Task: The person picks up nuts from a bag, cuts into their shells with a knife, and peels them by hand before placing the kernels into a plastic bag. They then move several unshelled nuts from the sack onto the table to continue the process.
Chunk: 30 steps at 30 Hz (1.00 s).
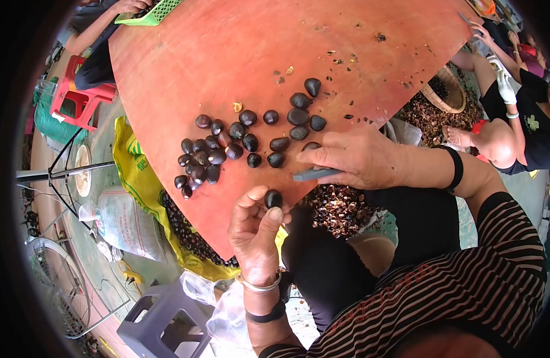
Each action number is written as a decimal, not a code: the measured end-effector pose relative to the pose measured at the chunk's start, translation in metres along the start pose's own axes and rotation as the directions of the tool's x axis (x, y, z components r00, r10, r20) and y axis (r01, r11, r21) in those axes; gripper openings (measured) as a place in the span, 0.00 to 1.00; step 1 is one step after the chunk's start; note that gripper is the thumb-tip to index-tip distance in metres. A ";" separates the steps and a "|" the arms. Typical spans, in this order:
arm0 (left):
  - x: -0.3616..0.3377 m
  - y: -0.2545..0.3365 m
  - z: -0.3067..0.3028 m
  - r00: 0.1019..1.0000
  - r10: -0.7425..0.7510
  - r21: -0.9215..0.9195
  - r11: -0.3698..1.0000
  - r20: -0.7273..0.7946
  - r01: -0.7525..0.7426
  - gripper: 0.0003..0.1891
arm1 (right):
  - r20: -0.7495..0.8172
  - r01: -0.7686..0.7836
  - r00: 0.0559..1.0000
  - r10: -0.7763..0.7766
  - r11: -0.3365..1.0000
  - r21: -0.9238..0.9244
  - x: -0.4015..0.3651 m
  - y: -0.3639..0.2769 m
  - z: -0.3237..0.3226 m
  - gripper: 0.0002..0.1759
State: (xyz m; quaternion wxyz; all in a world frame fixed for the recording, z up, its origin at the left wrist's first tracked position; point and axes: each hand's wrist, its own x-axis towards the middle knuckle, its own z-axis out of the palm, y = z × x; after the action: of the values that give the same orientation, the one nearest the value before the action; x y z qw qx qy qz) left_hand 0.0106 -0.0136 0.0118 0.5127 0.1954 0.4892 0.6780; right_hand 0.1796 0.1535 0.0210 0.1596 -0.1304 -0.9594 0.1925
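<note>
My left hand (254,238) pinches a glossy black nut (273,198) between thumb and fingers, just off the near edge of the reddish table (227,65). My right hand (361,160), just above and to the right of it, is closed around a flat grey tool (316,173). The tool looks like a knife, but its kind is not clear. Another dark nut (311,146) shows partly behind my right fingertips. Several similar nuts (250,142) lie loosely grouped on the table beyond my hands, some reddish brown.
Shell scraps (334,209) fill a container below my right hand. A yellow sack (128,161) of dark nuts lies at the left, near a grey stool (161,316) and red stool (78,89). Other people sit around the table; a wicker basket (451,98) stands at right.
</note>
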 end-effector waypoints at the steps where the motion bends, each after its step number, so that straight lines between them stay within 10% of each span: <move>1: 0.000 0.000 0.001 1.000 -0.001 0.000 1.000 -0.001 0.001 0.17 | 0.024 0.017 1.000 -0.018 0.999 0.047 -0.001 -0.001 -0.001 0.25; 7: 0.004 -0.006 0.004 0.992 0.117 0.262 0.960 -0.053 -0.099 0.18 | 0.080 0.060 0.994 -0.069 0.992 0.107 0.001 -0.013 -0.004 0.26; 9: 0.007 -0.007 -0.002 0.932 0.318 0.730 0.593 0.175 -0.340 0.17 | 0.133 0.054 0.989 -0.064 0.996 0.078 0.002 -0.015 -0.003 0.29; 12: 0.009 -0.001 0.003 0.883 0.383 0.832 0.368 0.271 -0.415 0.14 | 0.167 0.066 0.983 -0.069 0.998 0.023 0.003 -0.017 0.001 0.31; 30: 0.009 -0.006 -0.003 0.830 0.399 0.880 0.105 0.390 -0.463 0.13 | 0.301 0.054 0.954 -0.004 0.986 -0.160 0.006 -0.021 0.002 0.29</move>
State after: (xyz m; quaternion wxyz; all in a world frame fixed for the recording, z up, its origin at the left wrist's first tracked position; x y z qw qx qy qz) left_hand 0.0076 -0.0067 0.0034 0.0793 0.6143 0.7016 0.3522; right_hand 0.1692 0.1357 0.0298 0.0037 -0.0985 -0.9870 0.1269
